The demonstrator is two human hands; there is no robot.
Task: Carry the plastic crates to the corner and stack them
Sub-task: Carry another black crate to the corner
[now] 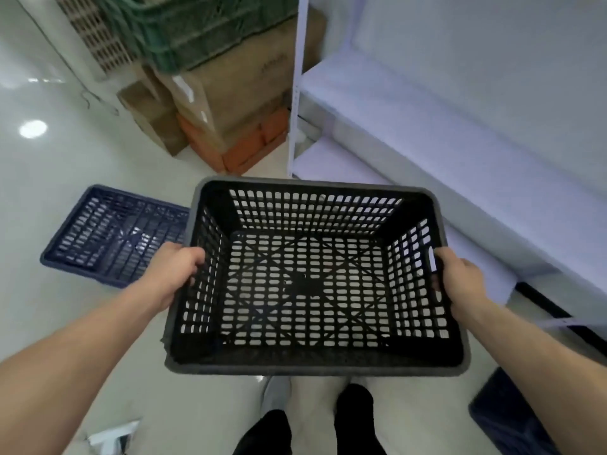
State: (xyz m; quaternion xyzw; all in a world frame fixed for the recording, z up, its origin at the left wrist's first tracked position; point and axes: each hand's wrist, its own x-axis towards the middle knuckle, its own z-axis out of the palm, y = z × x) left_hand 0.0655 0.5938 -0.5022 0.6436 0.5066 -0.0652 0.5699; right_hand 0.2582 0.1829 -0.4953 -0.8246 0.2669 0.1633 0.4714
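I hold an empty black plastic crate level in front of me, above the floor. My left hand grips its left rim, fingers hooked over the edge. My right hand grips the right side at the handle slot. A dark blue crate rests on the floor to the left, just beyond the black one. Part of another dark blue crate shows at the bottom right, behind my right forearm.
White metal shelving runs along the right. Ahead, cardboard boxes sit on an orange crate, with a green crate on top. The floor is glossy pale tile. My feet are below the crate.
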